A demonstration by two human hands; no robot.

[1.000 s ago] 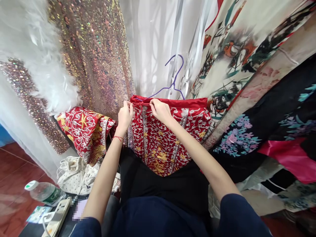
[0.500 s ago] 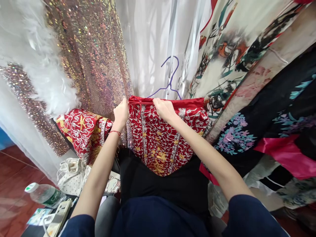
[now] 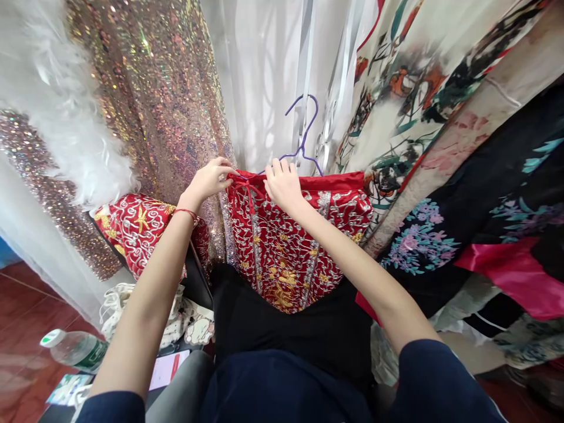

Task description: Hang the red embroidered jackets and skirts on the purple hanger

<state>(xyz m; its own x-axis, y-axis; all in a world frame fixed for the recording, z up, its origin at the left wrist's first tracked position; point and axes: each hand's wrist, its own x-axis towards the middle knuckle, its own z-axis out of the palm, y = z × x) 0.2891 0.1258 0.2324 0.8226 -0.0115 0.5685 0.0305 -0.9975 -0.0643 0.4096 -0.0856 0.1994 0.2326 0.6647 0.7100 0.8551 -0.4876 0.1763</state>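
Both the left hand [image 3: 208, 179] and right hand [image 3: 282, 185] pinch the red skirt's [image 3: 291, 241] waistband, just below the purple hanger [image 3: 304, 138]; sequin fabric [image 3: 167, 100] crowds its left.

Bright daylight through white curtain [image 3: 264, 76], glittering sequins [image 3: 150, 100], wide-angle edge distortion, soft shadows

So the floor [image 3: 17, 305] down in the lower left is reddish-brown tile, pretty glossy. A clear plastic water bottle [image 3: 73, 349] with a pale green cap and green label is lying on its side on it. Just beside that there's a small printed card or packet [image 3: 66, 388], teal and white, can't make out what it says.
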